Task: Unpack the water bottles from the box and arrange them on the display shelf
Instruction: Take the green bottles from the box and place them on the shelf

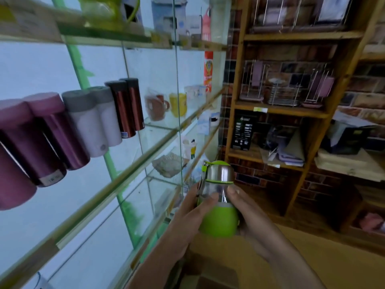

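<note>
I hold a small green water bottle with a clear middle, a steel collar and a green lid, upright in front of me at lower centre. My left hand grips its left side and my right hand wraps its right side. To the left runs the glass display shelf with a wooden front edge. On it stand purple flasks, white flasks with grey lids and dark red metallic flasks. A cardboard box lies below my forearms, mostly hidden.
Red and yellow mugs sit further along the same glass shelf, behind a vertical glass divider. A wooden shelving unit against a brick wall on the right holds wire racks and boxes. Lower glass shelves hold small items.
</note>
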Motion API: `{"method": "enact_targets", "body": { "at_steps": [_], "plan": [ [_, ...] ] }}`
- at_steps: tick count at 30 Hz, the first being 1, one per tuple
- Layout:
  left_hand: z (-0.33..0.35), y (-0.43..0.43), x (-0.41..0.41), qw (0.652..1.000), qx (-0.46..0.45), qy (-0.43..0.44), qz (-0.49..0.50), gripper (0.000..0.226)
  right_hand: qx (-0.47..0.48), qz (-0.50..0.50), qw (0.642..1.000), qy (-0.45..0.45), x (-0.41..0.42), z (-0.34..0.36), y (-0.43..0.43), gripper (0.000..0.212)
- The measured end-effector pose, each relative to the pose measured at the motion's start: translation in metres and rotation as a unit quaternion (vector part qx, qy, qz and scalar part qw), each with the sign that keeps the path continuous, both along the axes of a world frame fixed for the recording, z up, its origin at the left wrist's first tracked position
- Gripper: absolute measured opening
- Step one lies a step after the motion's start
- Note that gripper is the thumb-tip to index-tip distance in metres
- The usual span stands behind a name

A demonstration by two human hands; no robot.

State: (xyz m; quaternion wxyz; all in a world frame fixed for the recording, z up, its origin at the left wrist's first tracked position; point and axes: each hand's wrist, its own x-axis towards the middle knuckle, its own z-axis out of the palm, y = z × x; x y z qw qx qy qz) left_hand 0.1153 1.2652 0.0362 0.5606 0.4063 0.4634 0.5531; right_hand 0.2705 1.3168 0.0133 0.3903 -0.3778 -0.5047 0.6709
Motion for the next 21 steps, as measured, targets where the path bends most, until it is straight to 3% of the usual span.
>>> {"method": "enact_targets", "body": {
  "at_steps": [2, 4, 6, 9, 12, 17, 21],
  "plan": [
    [0.011, 0.000, -0.008, 1.000, 0.027, 0.015, 0.002, 0.060, 0.017, 0.005, 1.000, 0.014, -0.007, 0.015, 0.001, 0.076],
    [0.022, 0.001, -0.016, 0.999, 0.046, 0.017, 0.012, 0.072, 0.035, 0.011, 0.999, 0.023, -0.014, 0.030, 0.001, 0.074],
    [0.033, 0.000, -0.021, 0.997, 0.067, 0.031, 0.021, 0.074, 0.061, 0.017, 0.998, 0.019, -0.021, 0.045, -0.001, 0.061],
    [0.050, -0.002, -0.032, 0.993, 0.100, 0.058, 0.023, 0.057, 0.093, 0.019, 0.995, 0.007, -0.033, 0.070, -0.004, 0.043],
    [0.066, -0.003, -0.046, 0.990, 0.120, 0.068, 0.026, 0.071, 0.104, 0.023, 0.994, 0.013, -0.047, 0.096, -0.012, 0.022],
    [0.096, -0.017, -0.065, 0.980, 0.167, 0.109, 0.024, 0.040, 0.122, 0.042, 0.991, 0.034, -0.069, 0.119, -0.018, 0.020],
    [0.109, -0.028, -0.086, 0.975, 0.180, 0.123, 0.033, 0.042, 0.140, 0.047, 0.988, 0.044, -0.090, 0.126, -0.023, 0.029]
  ]
}}
